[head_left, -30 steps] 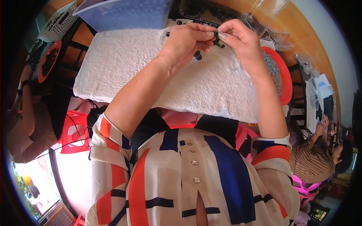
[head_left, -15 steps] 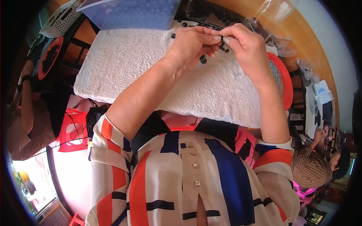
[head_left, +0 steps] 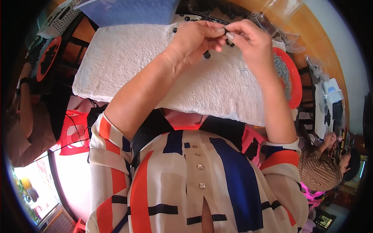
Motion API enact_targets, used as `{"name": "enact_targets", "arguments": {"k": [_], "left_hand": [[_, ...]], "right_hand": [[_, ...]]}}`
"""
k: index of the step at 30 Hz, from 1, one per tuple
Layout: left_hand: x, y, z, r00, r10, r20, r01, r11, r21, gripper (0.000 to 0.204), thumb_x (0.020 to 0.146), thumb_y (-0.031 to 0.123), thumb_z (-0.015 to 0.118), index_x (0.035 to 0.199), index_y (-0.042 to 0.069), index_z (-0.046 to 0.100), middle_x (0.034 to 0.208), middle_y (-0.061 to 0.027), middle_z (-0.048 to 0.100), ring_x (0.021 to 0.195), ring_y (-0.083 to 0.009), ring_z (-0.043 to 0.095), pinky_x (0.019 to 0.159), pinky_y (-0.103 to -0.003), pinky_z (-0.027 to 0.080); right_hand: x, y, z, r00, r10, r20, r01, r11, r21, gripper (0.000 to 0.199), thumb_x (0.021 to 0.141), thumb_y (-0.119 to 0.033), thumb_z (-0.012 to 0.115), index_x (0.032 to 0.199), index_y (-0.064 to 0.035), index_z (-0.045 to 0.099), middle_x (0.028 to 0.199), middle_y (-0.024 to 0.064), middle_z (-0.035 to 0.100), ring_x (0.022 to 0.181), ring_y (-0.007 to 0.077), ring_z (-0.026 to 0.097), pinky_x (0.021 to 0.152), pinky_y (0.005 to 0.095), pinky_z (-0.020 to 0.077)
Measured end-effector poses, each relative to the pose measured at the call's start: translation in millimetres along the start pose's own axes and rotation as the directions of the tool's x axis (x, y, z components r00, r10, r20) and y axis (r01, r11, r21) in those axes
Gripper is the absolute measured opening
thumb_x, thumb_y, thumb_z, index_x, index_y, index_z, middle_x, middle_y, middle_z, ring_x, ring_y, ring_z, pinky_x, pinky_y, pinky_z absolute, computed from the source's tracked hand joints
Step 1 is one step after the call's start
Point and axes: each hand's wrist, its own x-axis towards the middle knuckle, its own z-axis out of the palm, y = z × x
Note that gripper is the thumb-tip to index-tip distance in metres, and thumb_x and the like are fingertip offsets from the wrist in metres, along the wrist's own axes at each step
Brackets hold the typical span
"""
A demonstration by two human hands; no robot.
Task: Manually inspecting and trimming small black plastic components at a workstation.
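Over the far right part of a white towel (head_left: 124,58), both my hands meet at their fingertips. Between them is a small black piece (head_left: 226,32), mostly covered by fingers. My left hand (head_left: 194,40) pinches it with the thumb on top, its lower fingers curled loosely. From the other side, my right hand (head_left: 252,42) closes thumb and forefinger on the same piece. A black round bead-like part (head_left: 207,55) lies on the towel just below my left hand, and another round black part (head_left: 175,30) sits beyond its wrist. More little black pieces show under the fingertips.
A blue translucent bin (head_left: 128,11) stands at the towel's far edge, beside a clear tray (head_left: 217,9) with black parts. To the right is a red plate (head_left: 295,83) of grey bits. Other people sit at left and right; another red plate (head_left: 57,44) is at left.
The view has shifted slightly, so towel and hands appear a little higher and further left. My fingers have adjusted a little around the black piece; both hands still hold it.
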Motion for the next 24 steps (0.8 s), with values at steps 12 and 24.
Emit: {"name": "enact_targets", "arguments": {"k": [12, 24], "left_hand": [[7.4, 8.5, -11.1, 0.99, 0.037, -0.139, -0.039, 0.999, -0.014, 0.017, 0.093, 0.003, 0.056, 0.105, -0.008, 0.06, 0.091, -0.0147, 0.062, 0.078, -0.0229, 0.061, 0.07, -0.032, 0.053], [2.8, 9.6, -4.9, 0.992, 0.008, -0.126, -0.006, 1.0, 0.015, 0.018, 0.093, 0.002, 0.056, 0.107, -0.008, 0.06, 0.09, -0.0134, 0.062, 0.079, -0.0209, 0.06, 0.069, -0.031, 0.051]], "right_hand": [[-3.0, 54.8, -15.6, 0.991, 0.068, 0.115, 0.008, 0.826, -0.564, 0.016, 0.081, -0.005, 0.059, 0.093, -0.0089, 0.068, 0.09, 0.0087, 0.065, 0.085, 0.0288, 0.064, 0.075, 0.0362, 0.0487], [1.4, 65.7, -7.0, 0.955, 0.094, 0.282, 0.094, 0.805, -0.585, 0.014, 0.077, -0.011, 0.065, 0.09, -0.0055, 0.067, 0.088, 0.0108, 0.062, 0.086, 0.0317, 0.062, 0.075, 0.0386, 0.0482]]}}
